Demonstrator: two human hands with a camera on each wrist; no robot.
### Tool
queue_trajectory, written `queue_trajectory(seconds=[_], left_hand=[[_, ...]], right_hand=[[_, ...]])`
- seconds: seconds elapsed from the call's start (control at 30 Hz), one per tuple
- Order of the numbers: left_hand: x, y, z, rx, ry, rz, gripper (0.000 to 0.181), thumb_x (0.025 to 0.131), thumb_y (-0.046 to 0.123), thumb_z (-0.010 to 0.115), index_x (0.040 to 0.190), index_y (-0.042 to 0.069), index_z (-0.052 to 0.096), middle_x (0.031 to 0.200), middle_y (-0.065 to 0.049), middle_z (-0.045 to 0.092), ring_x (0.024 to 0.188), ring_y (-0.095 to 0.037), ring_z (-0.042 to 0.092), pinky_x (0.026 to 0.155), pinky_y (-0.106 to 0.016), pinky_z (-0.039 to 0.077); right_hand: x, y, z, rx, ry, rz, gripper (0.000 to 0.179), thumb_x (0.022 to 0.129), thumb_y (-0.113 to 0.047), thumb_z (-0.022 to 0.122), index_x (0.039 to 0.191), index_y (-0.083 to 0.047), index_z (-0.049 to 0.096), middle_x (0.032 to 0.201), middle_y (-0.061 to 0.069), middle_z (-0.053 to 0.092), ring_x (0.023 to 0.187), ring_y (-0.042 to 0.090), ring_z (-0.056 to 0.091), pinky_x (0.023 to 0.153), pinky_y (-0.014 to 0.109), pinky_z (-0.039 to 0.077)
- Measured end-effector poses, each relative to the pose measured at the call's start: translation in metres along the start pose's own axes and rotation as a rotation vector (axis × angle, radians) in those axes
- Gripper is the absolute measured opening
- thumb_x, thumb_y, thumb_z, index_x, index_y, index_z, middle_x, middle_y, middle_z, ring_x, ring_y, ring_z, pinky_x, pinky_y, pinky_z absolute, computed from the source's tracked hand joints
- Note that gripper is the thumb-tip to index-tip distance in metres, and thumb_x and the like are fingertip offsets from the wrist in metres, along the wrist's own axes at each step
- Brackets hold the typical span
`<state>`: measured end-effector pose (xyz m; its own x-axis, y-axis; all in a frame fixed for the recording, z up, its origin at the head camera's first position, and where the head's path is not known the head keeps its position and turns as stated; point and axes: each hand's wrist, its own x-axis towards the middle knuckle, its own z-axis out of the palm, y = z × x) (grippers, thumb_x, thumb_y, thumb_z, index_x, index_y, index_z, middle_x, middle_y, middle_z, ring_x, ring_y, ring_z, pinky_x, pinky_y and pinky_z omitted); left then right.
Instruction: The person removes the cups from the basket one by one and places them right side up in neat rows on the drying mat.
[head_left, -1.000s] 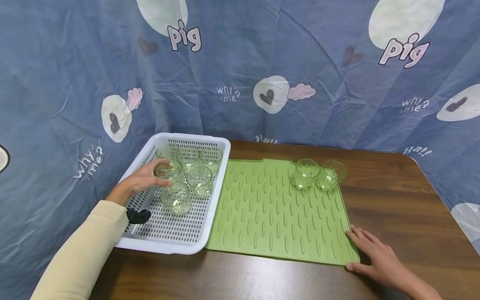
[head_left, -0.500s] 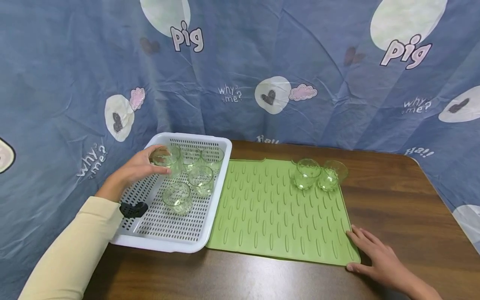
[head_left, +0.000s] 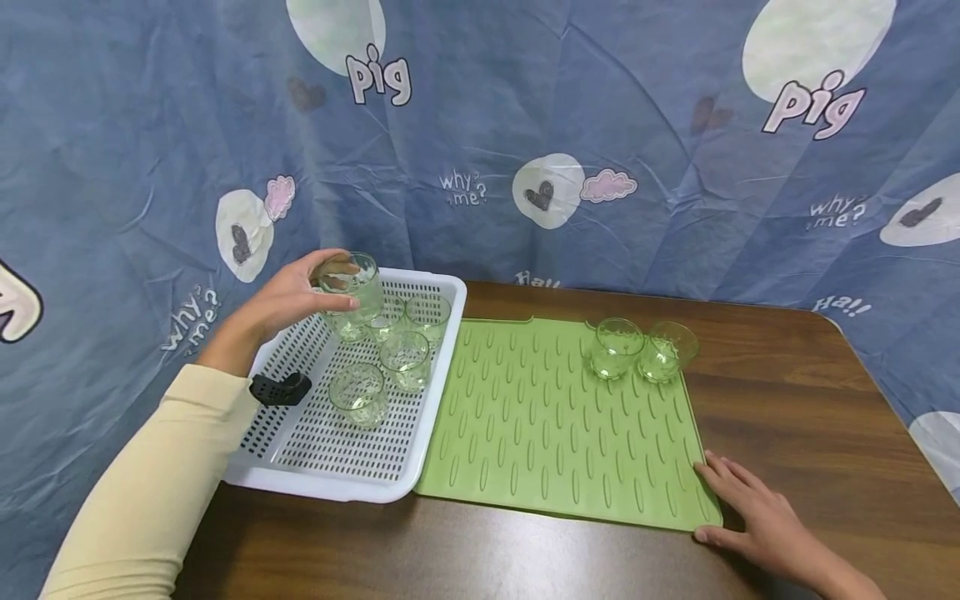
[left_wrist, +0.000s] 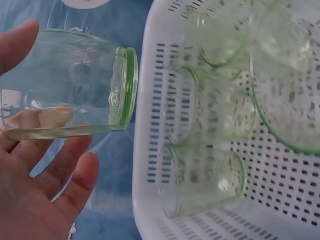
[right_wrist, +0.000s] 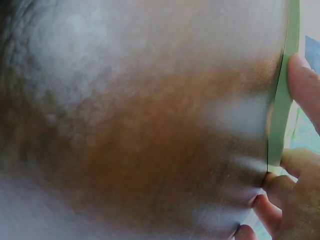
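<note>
My left hand (head_left: 288, 293) grips a clear, green-tinted drinking glass (head_left: 367, 293) between thumb and fingers, raised over the far left of the white basket (head_left: 441, 400). In the left wrist view the held glass (left_wrist: 80, 85) shows its thick green base, apart from the basket wall. Several similar glasses, such as a front one (head_left: 358, 397), stand inside the basket. Two more, a left glass (head_left: 617, 350) and a right glass (head_left: 667, 353), are at the far right corner of the green ridged mat (head_left: 540, 442). The fingers of my right hand (head_left: 761, 512) rest on the mat's near right corner.
The perforated basket stands at the left, right beside the mat, on a brown wooden table (head_left: 795, 400). A blue printed cloth (head_left: 480, 125) hangs behind the table and along its left. A black device (head_left: 280, 389) sits at my left wrist.
My left hand has taken hold of a glass among the others in the basket and lifted it up and away toward the cloth. The right hand stays at the mat's corner.
</note>
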<state>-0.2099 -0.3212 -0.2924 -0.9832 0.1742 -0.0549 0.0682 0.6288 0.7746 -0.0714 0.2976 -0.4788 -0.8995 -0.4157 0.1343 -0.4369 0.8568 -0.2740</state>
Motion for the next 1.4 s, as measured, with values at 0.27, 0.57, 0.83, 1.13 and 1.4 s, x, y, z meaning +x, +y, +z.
queue_trajectory(seconds=[0.27,0.57,0.83,1.13,1.4], left_hand=[[0.015,0.018,0.012,-0.056,-0.016,0.031,0.082,0.090,0.022,0.072,0.157,0.013,0.025,0.154,-0.013,0.045,0.140,-0.031,0.043,0.114,-0.051,0.037],[0.030,0.038,0.029,-0.081,-0.057,0.063,0.083,0.088,0.021,0.074,0.156,0.013,0.027,0.153,-0.011,0.047,0.140,-0.030,0.044,0.115,-0.051,0.038],[0.045,0.053,0.051,-0.085,-0.096,0.088,0.085,0.086,0.021,0.076,0.156,0.015,0.027,0.154,-0.007,0.046,0.138,-0.031,0.048,0.113,-0.049,0.043],[0.063,0.075,0.081,-0.097,-0.128,0.112,0.089,0.082,0.022,0.080,0.155,0.015,0.029,0.151,-0.003,0.049,0.135,-0.027,0.051,0.110,-0.047,0.045],[0.076,0.086,0.114,-0.097,-0.147,0.136,0.089,0.082,0.020,0.081,0.155,0.013,0.029,0.150,-0.005,0.051,0.134,-0.026,0.052,0.108,-0.044,0.047]], right_hand=[[0.001,-0.001,0.000,0.027,-0.039,0.021,0.086,0.071,-0.042,0.084,0.144,-0.008,0.051,0.144,0.025,0.052,0.125,0.043,0.047,0.078,0.071,0.046],[0.000,-0.001,0.001,0.032,-0.042,0.033,0.085,0.073,-0.042,0.084,0.144,-0.009,0.051,0.145,0.024,0.051,0.130,0.037,0.043,0.080,0.070,0.046],[0.000,-0.002,0.001,0.037,-0.043,0.039,0.086,0.073,-0.042,0.083,0.146,-0.011,0.049,0.146,0.023,0.050,0.134,0.032,0.038,0.081,0.071,0.045],[0.001,-0.003,-0.001,0.034,-0.054,0.047,0.085,0.074,-0.043,0.082,0.145,-0.009,0.049,0.147,0.023,0.049,0.139,0.030,0.037,0.082,0.072,0.044],[0.000,-0.002,-0.001,0.013,0.010,0.007,0.086,0.072,-0.042,0.084,0.145,-0.012,0.050,0.146,0.022,0.051,0.143,-0.014,0.006,0.081,0.072,0.045]])
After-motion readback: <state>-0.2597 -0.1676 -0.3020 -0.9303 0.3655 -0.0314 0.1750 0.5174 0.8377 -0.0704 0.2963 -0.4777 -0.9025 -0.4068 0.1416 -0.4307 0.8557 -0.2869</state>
